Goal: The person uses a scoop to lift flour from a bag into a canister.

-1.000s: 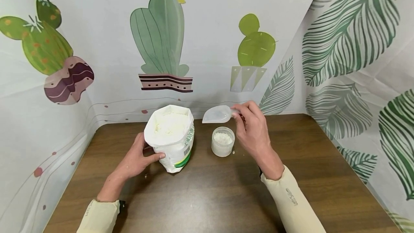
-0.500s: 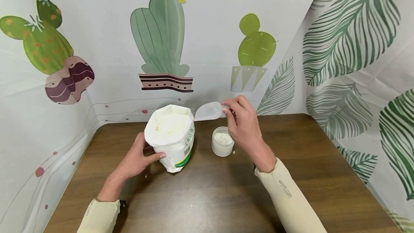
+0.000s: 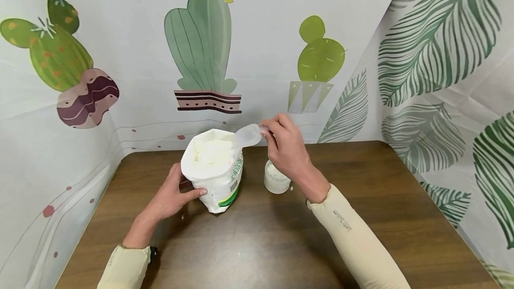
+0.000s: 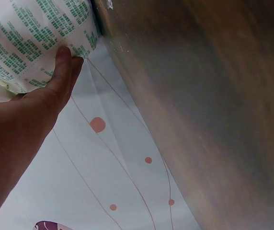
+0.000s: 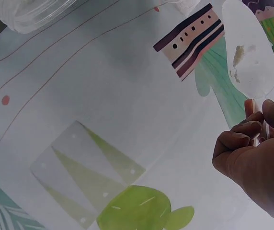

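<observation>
An opened white flour bag (image 3: 217,193), full of pale powder, stands left of centre on the table. My left hand (image 3: 170,197) grips its left side, thumb on the front; green print covers the bag (image 4: 36,33) in the left wrist view. In my right hand (image 3: 287,148) a translucent plastic scoop (image 3: 248,135) is pinched by its handle. The scoop's tip overlaps the bag's right rim in the head view; contact cannot be told. Some residue clings to the scoop (image 5: 251,48) in the right wrist view. A clear jar (image 3: 277,185) with white contents stands below the right hand, partly covered by it.
The brown wooden table (image 3: 249,244) reaches back to a white cloth backdrop (image 3: 265,35) printed with cacti and leaves. A few white crumbs lie beside the jar and left of the bag.
My right hand has moved left with the scoop, from above the jar to the flour bag's right rim. The left hand and the bag have stayed in place.
</observation>
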